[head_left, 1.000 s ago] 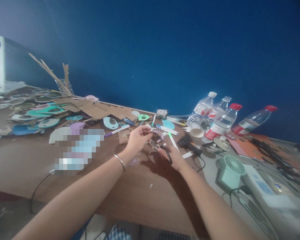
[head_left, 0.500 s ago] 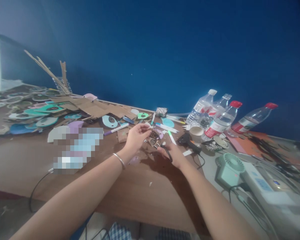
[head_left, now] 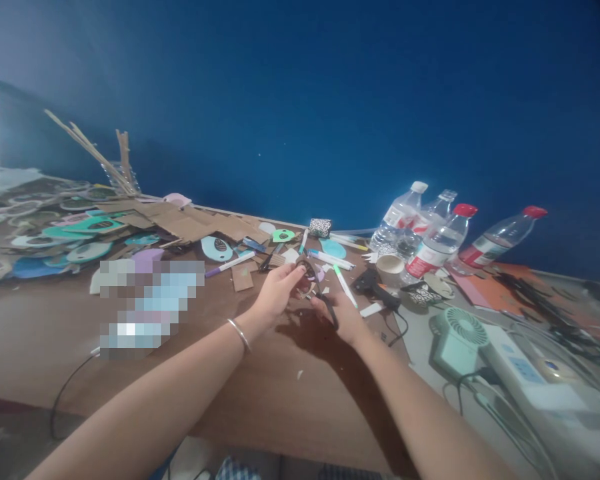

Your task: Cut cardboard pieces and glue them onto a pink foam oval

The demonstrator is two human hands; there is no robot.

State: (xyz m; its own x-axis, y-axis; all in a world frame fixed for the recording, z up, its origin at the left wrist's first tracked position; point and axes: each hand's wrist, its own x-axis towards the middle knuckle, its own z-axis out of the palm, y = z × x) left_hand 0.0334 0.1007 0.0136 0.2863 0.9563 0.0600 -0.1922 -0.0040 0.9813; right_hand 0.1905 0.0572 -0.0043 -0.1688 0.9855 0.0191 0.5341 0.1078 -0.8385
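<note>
1. The cutout point(head_left: 308, 275), a small dark-patterned piece of card, is held just above the table point(head_left: 260, 373), near the middle of the view. It is too small and blurred to tell its shape.
2. The left hand point(head_left: 275, 295) pinches the cutout at its 9 o'clock edge between thumb and fingertips. A bracelet point(head_left: 239, 334) sits on that wrist.
3. The right hand point(head_left: 343, 319), at 4 o'clock from the cutout, is closed around the black handle of the scissors point(head_left: 327, 301). The blades run up to the cutout. I cannot tell whether they are parted.
4. Small card scraps lie on the table just under both hands.
5. A green marker point(head_left: 347, 287) lies at 3 o'clock, just beside the right hand. More markers point(head_left: 333, 259) lie at 1 o'clock.
6. Further out at 3 o'clock are a black glue gun point(head_left: 375, 283) and a paper cup point(head_left: 390, 267).
7. Four bottles point(head_left: 437, 243) stand or lean at 2 o'clock, against the blue wall point(head_left: 330, 100).
8. A pale green fan point(head_left: 455, 335) sits at 4 o'clock, well apart from the hands.
9. A purple marker point(head_left: 230, 264) lies at 10 o'clock.
10. Beyond it is a cardboard pile point(head_left: 190, 221), then coloured ovals point(head_left: 75, 230) and a bunch of sticks point(head_left: 97, 157) at the far left.
</note>
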